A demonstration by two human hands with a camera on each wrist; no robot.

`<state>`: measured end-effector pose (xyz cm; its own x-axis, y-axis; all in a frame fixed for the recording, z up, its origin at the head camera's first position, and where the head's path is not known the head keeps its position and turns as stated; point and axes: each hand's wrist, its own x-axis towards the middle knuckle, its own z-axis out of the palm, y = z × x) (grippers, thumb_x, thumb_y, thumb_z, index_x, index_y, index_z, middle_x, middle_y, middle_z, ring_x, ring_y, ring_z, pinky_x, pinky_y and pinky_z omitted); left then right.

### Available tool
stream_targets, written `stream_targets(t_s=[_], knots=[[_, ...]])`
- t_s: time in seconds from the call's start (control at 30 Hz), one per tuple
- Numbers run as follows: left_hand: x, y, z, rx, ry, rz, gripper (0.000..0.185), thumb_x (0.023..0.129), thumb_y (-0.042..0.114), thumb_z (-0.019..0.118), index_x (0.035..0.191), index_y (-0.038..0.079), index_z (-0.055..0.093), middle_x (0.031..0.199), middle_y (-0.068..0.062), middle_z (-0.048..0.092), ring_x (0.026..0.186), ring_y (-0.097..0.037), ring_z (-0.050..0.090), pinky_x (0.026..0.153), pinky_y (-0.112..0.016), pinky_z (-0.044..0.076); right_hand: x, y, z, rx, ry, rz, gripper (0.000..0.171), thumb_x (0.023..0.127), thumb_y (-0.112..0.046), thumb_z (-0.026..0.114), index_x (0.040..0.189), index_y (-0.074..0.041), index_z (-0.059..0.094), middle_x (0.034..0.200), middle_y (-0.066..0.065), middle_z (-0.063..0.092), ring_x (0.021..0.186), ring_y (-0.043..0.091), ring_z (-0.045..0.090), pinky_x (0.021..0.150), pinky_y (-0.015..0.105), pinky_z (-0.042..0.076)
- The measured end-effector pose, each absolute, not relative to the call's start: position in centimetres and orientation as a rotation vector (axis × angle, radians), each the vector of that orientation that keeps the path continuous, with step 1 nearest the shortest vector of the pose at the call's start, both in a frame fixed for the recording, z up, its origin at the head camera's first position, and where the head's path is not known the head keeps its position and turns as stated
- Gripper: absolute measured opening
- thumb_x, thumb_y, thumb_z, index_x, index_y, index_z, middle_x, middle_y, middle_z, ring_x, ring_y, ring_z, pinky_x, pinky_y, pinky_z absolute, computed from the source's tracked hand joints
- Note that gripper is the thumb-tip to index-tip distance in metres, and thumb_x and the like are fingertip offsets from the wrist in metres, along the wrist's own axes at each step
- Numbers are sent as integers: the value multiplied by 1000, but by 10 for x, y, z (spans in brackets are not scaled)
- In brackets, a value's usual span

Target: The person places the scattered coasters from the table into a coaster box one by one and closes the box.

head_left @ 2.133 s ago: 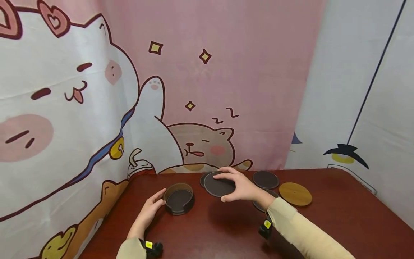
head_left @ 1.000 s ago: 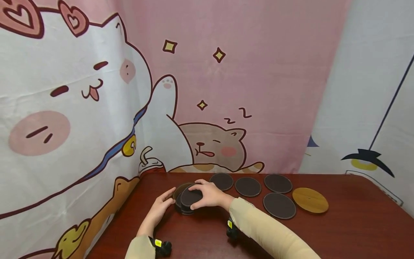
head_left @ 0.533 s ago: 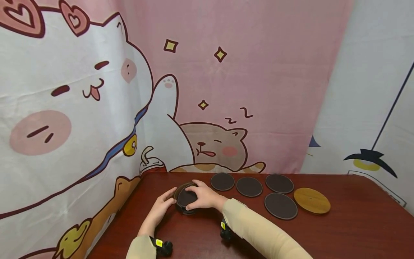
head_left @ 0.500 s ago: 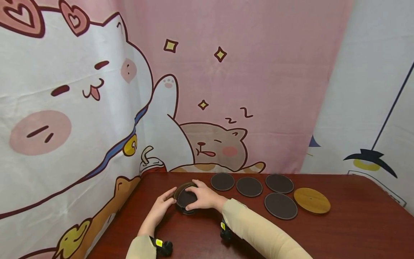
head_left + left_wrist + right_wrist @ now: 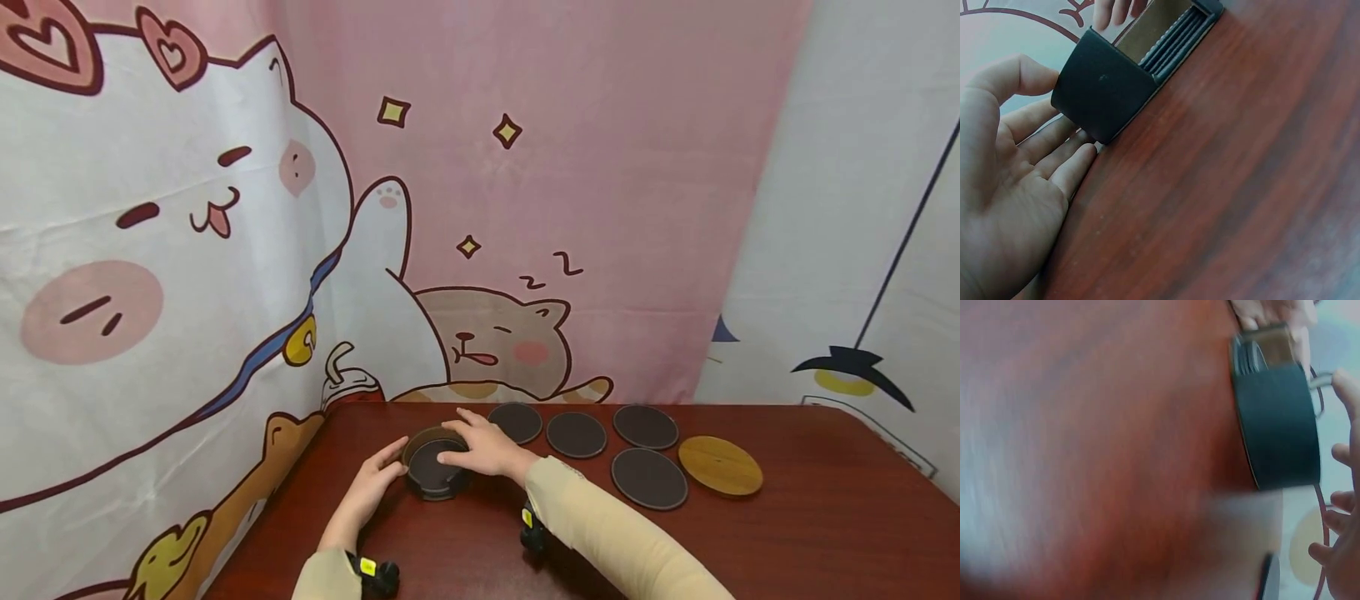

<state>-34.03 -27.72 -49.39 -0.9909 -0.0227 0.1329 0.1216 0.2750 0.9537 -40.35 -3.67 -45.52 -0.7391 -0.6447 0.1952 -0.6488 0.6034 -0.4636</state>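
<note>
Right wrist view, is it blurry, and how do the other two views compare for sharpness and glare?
Right wrist view: smeared, soft across the table, the coaster holder only roughly outlined. Left wrist view: holder crisp, left hand slightly soft up close. Head view: sharp, evenly lit, mild sheen on the table, edges bowed.

Both hands (image 5: 375, 490) (image 5: 483, 447) forward, close together, fingers (image 5: 1054, 153) relaxed.

A dark red wooden desk (image 5: 787, 542) carries everything. Near its far left stands a round dark holder (image 5: 435, 471) with coasters stacked inside. To the right of it, three dark round coasters lie flat in a row along the far edge (image 5: 515, 422) (image 5: 575, 434) (image 5: 645, 427), apart from one another. A fourth dark coaster (image 5: 648, 478) lies nearer, just beside a wooden coaster (image 5: 720, 466) at the right end.
</note>
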Motion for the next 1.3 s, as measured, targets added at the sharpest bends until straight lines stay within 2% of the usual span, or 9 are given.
stream_targets(t_s=[0.17, 0.37, 0.63, 0.77, 1.1, 1.3], knots=[[-340, -280, -494, -98, -2411, -1801, 59, 84, 6, 58, 142, 5, 49, 142, -18, 48, 133, -32, 40, 104, -49, 29, -421, -18, -453, 1001, -2792, 793, 73, 87, -61, 57, 144, -17, 48, 153, 18, 31, 139, 36, 30, 105, 60, 26], [-340, -282, -493, -87, -2414, -1790, 59, 84, 6, 58, 142, 6, 49, 142, -18, 48, 133, -32, 39, 105, -51, 28, -440, 5, -460, 810, -2916, 700, 87, 77, -62, 68, 147, -14, 44, 153, 24, 26, 139, 44, 24, 103, 66, 21], [-338, -281, -495, -107, -2427, -1793, 59, 84, 6, 57, 143, 5, 48, 144, -18, 46, 134, -33, 38, 105, -51, 28, -451, 26, -475, 613, -3051, 627, 86, 74, -64, 70, 147, -25, 45, 154, 28, 20, 141, 48, 14, 104, 69, 11], [-339, -278, -495, -122, -2418, -1793, 59, 84, 6, 57, 142, 4, 48, 144, -18, 46, 134, -33, 38, 105, -51, 27, -452, 30, -476, 577, -3076, 604, 84, 73, -66, 69, 145, -28, 47, 154, 27, 21, 142, 47, 13, 103, 71, 8], [-338, -275, -494, -119, -2401, -1811, 59, 85, 5, 56, 143, 5, 48, 144, -17, 46, 135, -33, 37, 105, -52, 27, -449, 32, -477, 554, -3040, 590, 80, 73, -65, 69, 141, -27, 52, 150, 24, 32, 138, 42, 25, 101, 70, 15], [-339, -277, -493, -103, -2414, -1799, 58, 84, 5, 57, 142, 6, 49, 144, -15, 47, 135, -32, 37, 105, -51, 27, -454, 28, -482, 539, -2951, 651, 76, 69, -60, 75, 133, -23, 60, 141, 21, 44, 128, 41, 39, 97, 68, 21]])
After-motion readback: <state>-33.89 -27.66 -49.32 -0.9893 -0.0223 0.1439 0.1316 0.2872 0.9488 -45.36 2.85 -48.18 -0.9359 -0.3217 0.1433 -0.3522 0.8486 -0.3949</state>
